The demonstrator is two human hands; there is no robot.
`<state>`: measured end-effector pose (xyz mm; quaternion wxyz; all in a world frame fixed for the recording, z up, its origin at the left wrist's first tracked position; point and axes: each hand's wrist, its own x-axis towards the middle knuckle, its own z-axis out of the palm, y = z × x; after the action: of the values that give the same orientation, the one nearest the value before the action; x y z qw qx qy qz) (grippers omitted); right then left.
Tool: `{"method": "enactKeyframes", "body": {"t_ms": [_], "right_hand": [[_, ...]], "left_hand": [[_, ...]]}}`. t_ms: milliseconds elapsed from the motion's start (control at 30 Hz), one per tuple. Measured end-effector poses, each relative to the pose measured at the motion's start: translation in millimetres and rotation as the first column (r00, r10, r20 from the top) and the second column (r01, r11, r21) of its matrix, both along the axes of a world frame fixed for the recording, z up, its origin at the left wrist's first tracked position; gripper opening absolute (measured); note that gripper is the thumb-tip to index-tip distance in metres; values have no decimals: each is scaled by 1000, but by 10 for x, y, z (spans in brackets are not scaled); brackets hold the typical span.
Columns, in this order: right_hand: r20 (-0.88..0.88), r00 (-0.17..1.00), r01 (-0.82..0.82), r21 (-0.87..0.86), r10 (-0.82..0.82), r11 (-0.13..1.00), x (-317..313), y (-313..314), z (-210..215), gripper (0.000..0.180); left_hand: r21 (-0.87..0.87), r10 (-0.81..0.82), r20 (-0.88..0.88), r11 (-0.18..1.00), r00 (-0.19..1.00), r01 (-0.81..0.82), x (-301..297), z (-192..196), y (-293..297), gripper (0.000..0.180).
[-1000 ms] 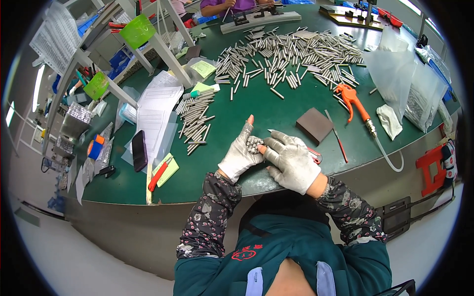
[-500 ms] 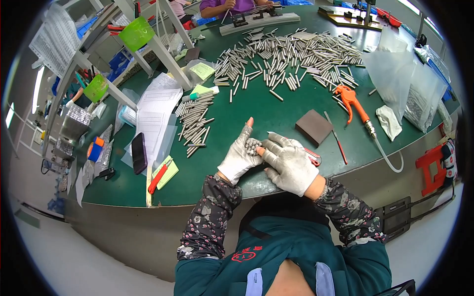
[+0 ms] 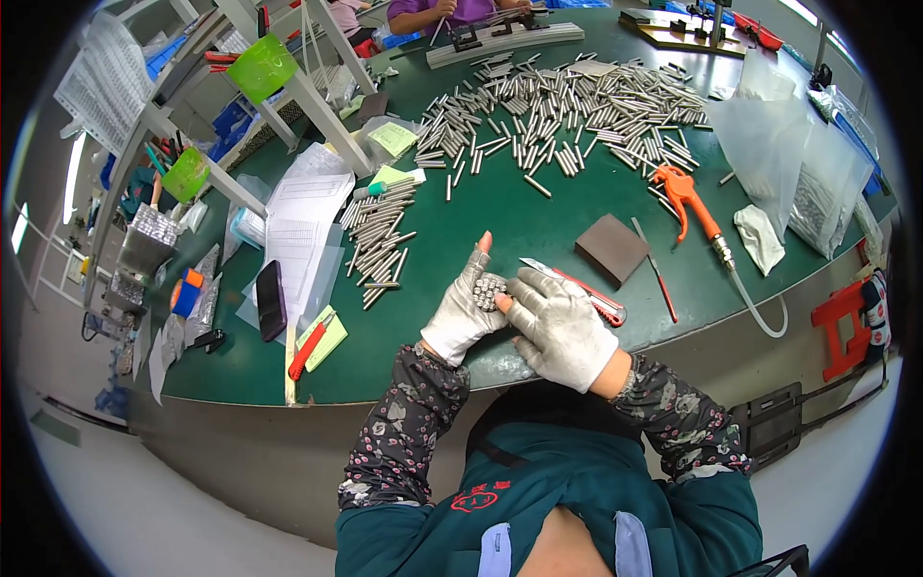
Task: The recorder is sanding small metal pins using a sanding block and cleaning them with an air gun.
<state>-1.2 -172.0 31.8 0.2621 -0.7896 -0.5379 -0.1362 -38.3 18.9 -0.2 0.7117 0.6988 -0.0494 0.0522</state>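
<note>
My left hand point(image 3: 465, 308), in a white glove with bare fingertips, is closed around a bundle of short metal pins point(image 3: 488, 291), their round ends facing up. Its thumb points away from me. Gloved likewise, my right hand point(image 3: 562, 327) lies against the bundle's right side, its thumb tip touching the pins and its fingers stretched out. A red-handled utility knife point(image 3: 601, 302) lies on the table just beyond my right fingers, blade exposed. Farther right are a dark brown block point(image 3: 611, 249) and a thin red-handled tool point(image 3: 661, 284).
Loose metal pins point(image 3: 567, 106) cover the far part of the green table point(image 3: 461, 212); a smaller group point(image 3: 380, 231) lies left. Papers point(image 3: 303, 216), a phone point(image 3: 271, 300) and another red cutter point(image 3: 308, 350) are left. An orange air gun point(image 3: 687, 197) and plastic bags point(image 3: 760, 135) are right. A co-worker sits opposite.
My right hand has shifted slightly towards me with its fingers closer together, uncovering more of the utility knife. The bundle has tilted so that its pin ends show more plainly.
</note>
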Motion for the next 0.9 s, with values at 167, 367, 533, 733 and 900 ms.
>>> {"method": "enactKeyframes", "body": {"t_ms": [167,367,533,733,900], "right_hand": [[-13,1000,11,28,-10,1000,6,8,21,50],[4,1000,-8,50,8,999,16,9,5,49],[44,999,-4,45,2,999,-23,-28,-17,46],[103,995,2,51,-7,999,-71,-73,-52,50],[51,998,-44,102,39,994,1,-185,-17,45]], "left_hand": [[12,27,-25,1000,999,-26,14,-17,1,106],[68,38,16,997,999,-39,11,-74,7,107],[130,-28,116,991,993,13,-3,-92,17,105],[275,-59,178,961,982,8,-28,-98,34,99],[67,72,61,995,996,-76,-28,-53,-17,66]]}}
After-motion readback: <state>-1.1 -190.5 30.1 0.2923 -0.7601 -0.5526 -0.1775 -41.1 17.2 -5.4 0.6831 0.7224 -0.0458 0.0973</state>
